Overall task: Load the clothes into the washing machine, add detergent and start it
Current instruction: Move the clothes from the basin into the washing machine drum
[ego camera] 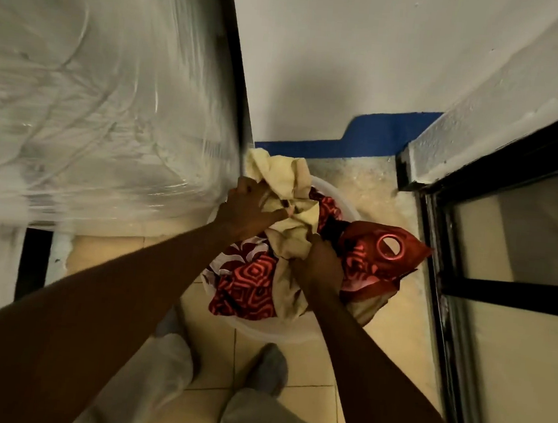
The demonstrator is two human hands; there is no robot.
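A white plastic basin (270, 332) stands on the tiled floor, heaped with clothes. On top lies a cream-yellow cloth (282, 178). My left hand (251, 209) grips its upper bunch and my right hand (320, 265) grips its lower part. Under it is a red patterned cloth (247, 286). A red detergent pouch (382, 254) with a round handle hole rests on the basin's right side. The washing machine (95, 94), wrapped in clear plastic film, stands at the left, its edge touching my left hand.
A dark-framed glass door (502, 264) runs along the right. A white wall with a blue skirting (361, 141) closes the far end. My legs and socked feet (267, 365) stand on the beige tiles just behind the basin.
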